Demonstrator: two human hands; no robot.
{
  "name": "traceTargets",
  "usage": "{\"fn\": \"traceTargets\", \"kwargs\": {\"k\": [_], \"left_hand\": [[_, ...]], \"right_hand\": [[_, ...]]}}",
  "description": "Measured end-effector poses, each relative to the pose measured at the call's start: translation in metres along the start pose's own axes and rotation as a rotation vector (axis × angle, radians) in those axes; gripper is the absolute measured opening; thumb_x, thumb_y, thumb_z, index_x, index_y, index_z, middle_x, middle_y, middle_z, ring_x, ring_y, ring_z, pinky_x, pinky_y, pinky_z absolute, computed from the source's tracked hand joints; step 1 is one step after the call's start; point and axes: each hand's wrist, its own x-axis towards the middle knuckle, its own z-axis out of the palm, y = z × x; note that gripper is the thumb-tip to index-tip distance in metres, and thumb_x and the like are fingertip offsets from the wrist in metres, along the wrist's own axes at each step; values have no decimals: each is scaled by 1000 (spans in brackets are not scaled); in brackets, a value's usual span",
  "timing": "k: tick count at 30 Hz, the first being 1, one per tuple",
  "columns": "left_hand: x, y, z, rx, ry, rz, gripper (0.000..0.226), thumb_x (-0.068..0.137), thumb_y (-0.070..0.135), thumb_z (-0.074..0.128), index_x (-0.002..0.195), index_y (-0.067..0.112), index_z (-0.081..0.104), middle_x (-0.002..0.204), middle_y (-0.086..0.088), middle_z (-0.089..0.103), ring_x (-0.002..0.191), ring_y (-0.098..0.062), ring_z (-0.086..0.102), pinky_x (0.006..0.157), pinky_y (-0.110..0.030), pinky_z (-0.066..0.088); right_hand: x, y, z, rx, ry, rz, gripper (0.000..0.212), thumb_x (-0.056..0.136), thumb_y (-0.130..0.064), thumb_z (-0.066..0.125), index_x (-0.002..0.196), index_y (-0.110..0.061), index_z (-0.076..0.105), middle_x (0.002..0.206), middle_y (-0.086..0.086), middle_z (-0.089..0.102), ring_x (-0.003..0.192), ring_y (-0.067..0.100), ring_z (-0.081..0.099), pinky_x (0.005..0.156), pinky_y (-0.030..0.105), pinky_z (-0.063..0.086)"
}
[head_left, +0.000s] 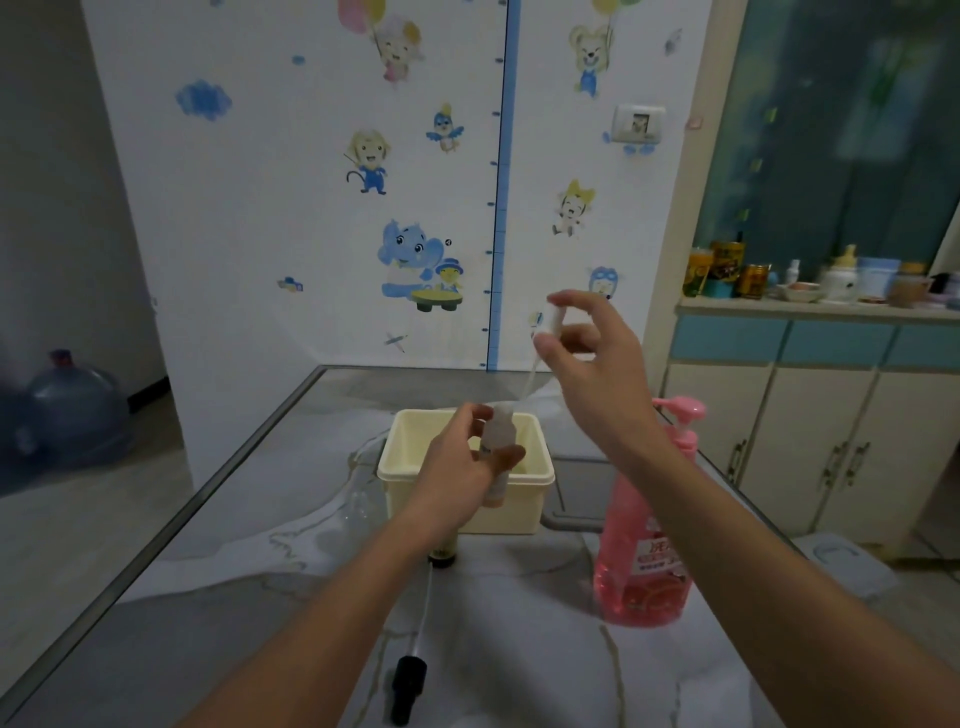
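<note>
The right hand (597, 364), right of centre in the frame, pinches a white pump head (550, 322) between thumb and forefinger, the other fingers loosely spread. From the head a thin clear dip tube (530, 382) slants down and left toward the mouth of a small bottle (501, 436). The left hand (467, 457) grips that bottle at centre frame, upright above a cream tub (519, 512) on the tabletop (260, 597). Whether the tube's tip is inside the neck is too blurred to tell.

This looks like the step of parting the pump from the bottle, nearly done. The next move likely calls for lifting the tube straight clear without flicking drips, keeping the bottle level over the tub.

At lower right stands a pink pump bottle (644, 561), and a black pump (410, 686) lies at the bottom centre.
</note>
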Motion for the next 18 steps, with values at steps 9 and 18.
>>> {"fn": "traceTargets", "kwargs": {"k": [9,18], "left_hand": [[-3,9,0,-20,-10,9,32,81,24,74,99,37,50,115,1,59,92,-25,68,54,-28,54],[-2,14,-2,-32,1,48,33,81,29,74,107,28,53,112,-2,62,91,-26,68,59,-38,59]], "right_hand": [[3,-2,11,-24,-43,-23,29,88,-23,64,112,-36,54,87,-5,65,84,9,63,73,25,53],[-9,16,20,-59,-200,22,29,86,-19,66,109,-34,55,85,1,69,77,6,63,64,14,51]]}}
